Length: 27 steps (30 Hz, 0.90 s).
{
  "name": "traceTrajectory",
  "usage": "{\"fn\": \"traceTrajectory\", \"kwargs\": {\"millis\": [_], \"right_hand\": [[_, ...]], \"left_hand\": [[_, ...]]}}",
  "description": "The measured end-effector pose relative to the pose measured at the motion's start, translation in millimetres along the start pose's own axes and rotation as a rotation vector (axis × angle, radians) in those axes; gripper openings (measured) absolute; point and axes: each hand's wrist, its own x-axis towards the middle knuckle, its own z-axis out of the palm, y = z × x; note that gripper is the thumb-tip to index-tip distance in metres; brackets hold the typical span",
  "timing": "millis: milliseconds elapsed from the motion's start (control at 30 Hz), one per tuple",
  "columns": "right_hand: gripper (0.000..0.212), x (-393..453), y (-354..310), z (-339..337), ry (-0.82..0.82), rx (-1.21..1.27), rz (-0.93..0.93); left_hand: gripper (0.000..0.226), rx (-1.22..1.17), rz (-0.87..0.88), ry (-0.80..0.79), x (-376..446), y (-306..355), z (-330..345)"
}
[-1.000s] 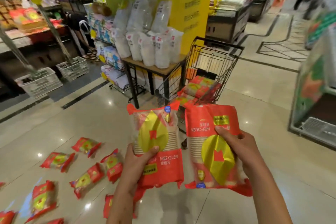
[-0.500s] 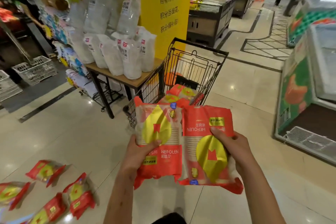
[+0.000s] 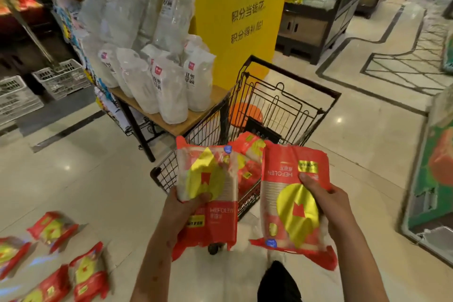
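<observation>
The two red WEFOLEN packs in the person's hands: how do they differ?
The left WEFOLEN pack is right way up, lettering below its yellow emblem; the right WEFOLEN pack is upside down, lettering on top. The left hand grips its pack from below, the right hand from the side. Both are red with the same yellow emblem.

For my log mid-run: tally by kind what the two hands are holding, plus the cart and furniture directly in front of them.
Red packs: 2 (left pack gripped by the left hand, right pack gripped by the right hand)
Shopping cart: 1
Wooden table: 1
Total: 4
</observation>
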Motion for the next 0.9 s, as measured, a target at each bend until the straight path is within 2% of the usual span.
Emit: {"fn": "traceTrajectory", "kwargs": {"millis": [100, 200, 333, 433, 500, 567, 700, 733, 800, 833, 900], "right_hand": [[0.044, 73.1, -25.9, 11.8, -0.072, -0.056, -0.007], [0.042, 141.5, -64.0, 27.3, -0.153, -0.119, -0.037], [0.034, 220.9, -103.4, 49.2, -0.282, -0.152, -0.020], [0.043, 278.0, -115.3, 72.2, -0.339, -0.183, 0.036], [0.048, 311.6, -116.1, 90.9, -0.387, -0.220, 0.089], [0.052, 343.0, -116.2, 111.8, -0.428, -0.273, 0.138], [0.067, 398.3, -108.3, 158.9, -0.468, -0.405, 0.180], [0.073, 409.2, -105.2, 167.8, -0.465, -0.435, 0.199], [0.079, 428.8, -97.1, 183.0, -0.458, -0.490, 0.226], [0.074, 436.6, -93.0, 189.8, -0.458, -0.519, 0.226], [0.058, 453.5, -84.4, 199.9, -0.462, -0.565, 0.248]], "left_hand": [[0.087, -0.013, 0.005, 0.041, 37.9, 10.8, 30.5], [0.075, -0.094, 0.005, 0.061, 71.0, 24.0, 61.6], [0.081, -0.141, -0.025, 0.256, 104.8, 32.7, 91.1], [0.076, -0.196, -0.071, 0.409, 123.9, 31.3, 97.6], [0.054, -0.235, -0.106, 0.489, 132.3, 25.1, 97.7], [0.046, -0.238, -0.121, 0.577, 142.3, 27.3, 97.7], [0.034, -0.173, -0.239, 0.590, 176.0, 2.6, 91.8], [0.041, -0.169, -0.288, 0.592, 184.8, -6.1, 89.3], [0.078, -0.164, -0.395, 0.589, 199.1, -22.0, 86.5], [0.092, -0.181, -0.448, 0.580, 205.0, -33.0, 87.0], [0.097, -0.222, -0.519, 0.537, 218.7, -57.7, 87.1]]}}
